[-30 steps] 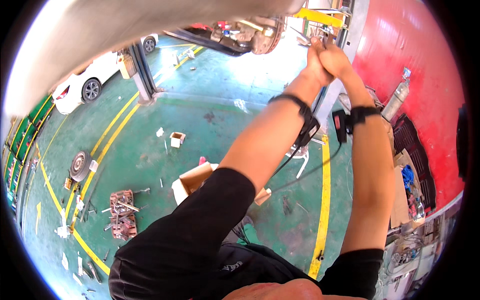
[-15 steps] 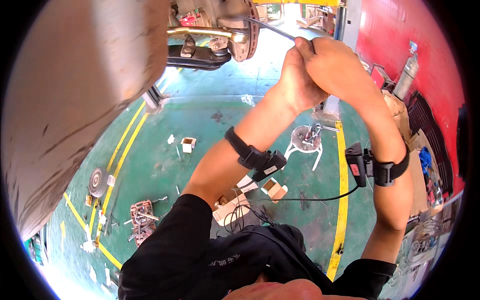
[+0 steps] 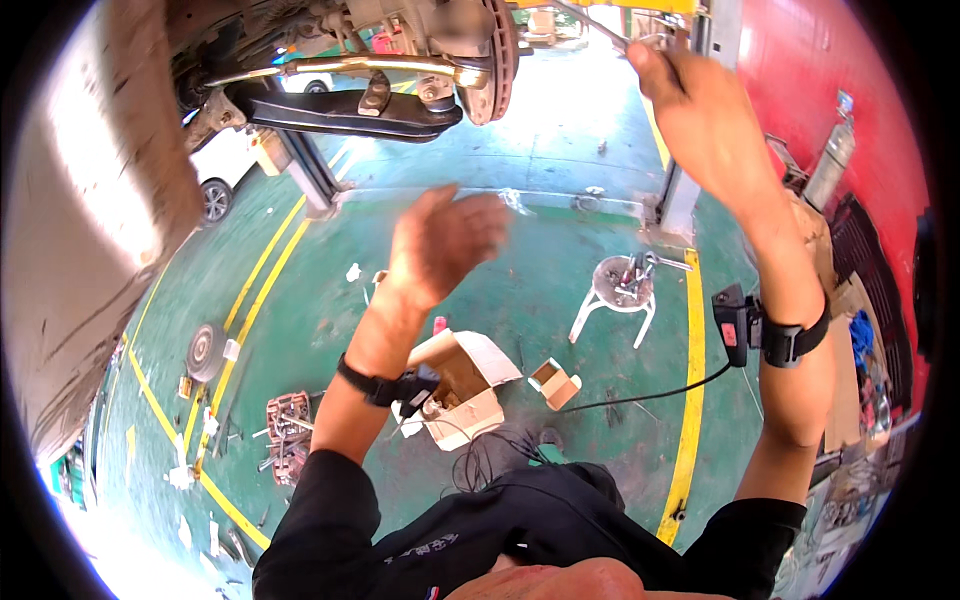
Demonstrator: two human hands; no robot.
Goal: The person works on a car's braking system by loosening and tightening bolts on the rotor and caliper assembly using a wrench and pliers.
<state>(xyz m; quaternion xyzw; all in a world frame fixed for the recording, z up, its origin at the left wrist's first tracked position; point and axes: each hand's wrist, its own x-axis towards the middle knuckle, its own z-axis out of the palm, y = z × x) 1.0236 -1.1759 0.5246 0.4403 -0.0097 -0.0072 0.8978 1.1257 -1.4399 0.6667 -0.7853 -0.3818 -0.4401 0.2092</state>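
Note:
My right hand is raised at upper right, closed on a long metal tool whose shaft angles up-left; its far end is unclear. My left hand, motion-blurred, is apart from it in mid-air, fingers loosely apart with nothing visible in them. Above my left hand is the car's underside: a brake disc, a gold-coloured rod and a black lower arm. Straps with small devices and cables circle both my forearms.
The car's body panel fills the left. Lift posts stand beyond. A stool with tools, cardboard boxes, a loose wheel and tool cases are on the floor. A gas cylinder stands by the red wall.
My left hand has let go of the tool and dropped down-left from my right hand. My right hand and the tool have risen slightly. More of the underside shows.

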